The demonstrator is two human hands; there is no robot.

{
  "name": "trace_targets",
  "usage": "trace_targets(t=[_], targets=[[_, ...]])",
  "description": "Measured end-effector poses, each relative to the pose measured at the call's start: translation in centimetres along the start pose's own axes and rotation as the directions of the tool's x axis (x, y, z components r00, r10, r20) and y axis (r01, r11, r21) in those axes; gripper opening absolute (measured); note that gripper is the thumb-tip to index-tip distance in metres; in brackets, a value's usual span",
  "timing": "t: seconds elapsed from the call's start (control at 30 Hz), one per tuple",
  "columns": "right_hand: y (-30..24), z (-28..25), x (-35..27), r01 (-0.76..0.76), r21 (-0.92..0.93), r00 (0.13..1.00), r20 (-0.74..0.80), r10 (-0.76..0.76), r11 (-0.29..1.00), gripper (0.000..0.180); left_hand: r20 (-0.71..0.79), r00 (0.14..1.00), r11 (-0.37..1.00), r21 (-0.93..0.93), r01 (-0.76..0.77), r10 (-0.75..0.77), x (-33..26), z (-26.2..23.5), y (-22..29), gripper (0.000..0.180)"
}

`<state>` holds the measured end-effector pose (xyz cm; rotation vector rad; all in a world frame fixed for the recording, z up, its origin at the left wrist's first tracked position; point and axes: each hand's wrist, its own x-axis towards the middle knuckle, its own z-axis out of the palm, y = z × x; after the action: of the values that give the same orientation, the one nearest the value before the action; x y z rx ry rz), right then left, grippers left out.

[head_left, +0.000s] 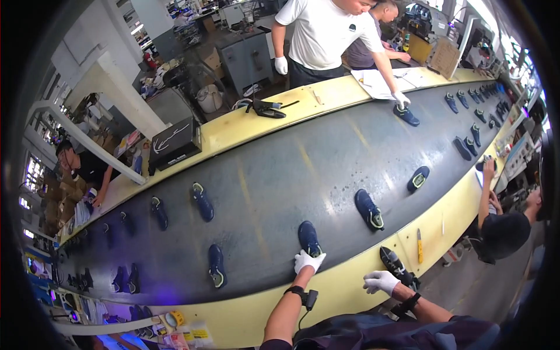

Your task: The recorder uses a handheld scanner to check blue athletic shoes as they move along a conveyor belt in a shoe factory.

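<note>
My left hand point(309, 262), in a white glove, is closed round the heel of a dark blue shoe point(308, 234) with a pale green lining. The shoe lies near the near edge of the dark conveyor belt point(280, 175), toe pointing away from me. My right hand point(381, 283), also gloved, hovers over the yellow ledge with its fingers loosely bent and apart, holding nothing that I can see. Just right of it, a black shoe point(394, 262) with light laces rests at the ledge. Another blue shoe point(368, 210) lies on the belt to the right of the held one.
Several more blue shoes line the belt on both sides. A yellow-handled cutter point(420, 246) lies on the near ledge. Opposite, a worker's gloved hand point(401, 99) touches a shoe point(406, 115). A black shoebox point(175, 144) and a black sandal point(267, 108) sit on the far ledge.
</note>
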<state>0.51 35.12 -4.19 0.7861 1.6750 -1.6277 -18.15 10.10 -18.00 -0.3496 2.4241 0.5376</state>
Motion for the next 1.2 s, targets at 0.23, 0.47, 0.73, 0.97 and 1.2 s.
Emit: trace_targets(t=[0.23,0.47,0.73,0.97,1.2], targets=[[-0.9,-1.6,4.1,-0.050,-0.120,0.996,0.061,0.058,0.991,0.050,-0.251,0.968,0.998,0.052,0.039,-0.024,0.7,5.9,3.0,0.109],[-6.2,1.0,5.1,0.169,-0.265,0.979,0.156,-0.130,0.949,0.044,-0.117,0.968,0.772,-0.586,-0.247,0.222,8.0,7.1,-6.5,0.080],[-3.2,8.1,7.2,0.603,-0.359,0.797,0.275,-0.537,0.712,0.053,0.048,0.981,0.942,-0.292,-0.164,0.186,-13.4,-1.0,-9.5,0.079],[1.3,17.6,6.3,0.800,-0.589,0.559,0.665,-0.494,0.113,0.030,-0.072,0.976,0.947,-0.237,-0.218,0.206,-17.3,4.6,-15.4,0.068],[1.6,17.9,6.8,0.756,-0.655,0.592,0.695,-0.408,-0.019,0.016,-0.173,0.952,0.964,-0.049,-0.263,0.251,-18.4,4.5,-15.7,0.062]])
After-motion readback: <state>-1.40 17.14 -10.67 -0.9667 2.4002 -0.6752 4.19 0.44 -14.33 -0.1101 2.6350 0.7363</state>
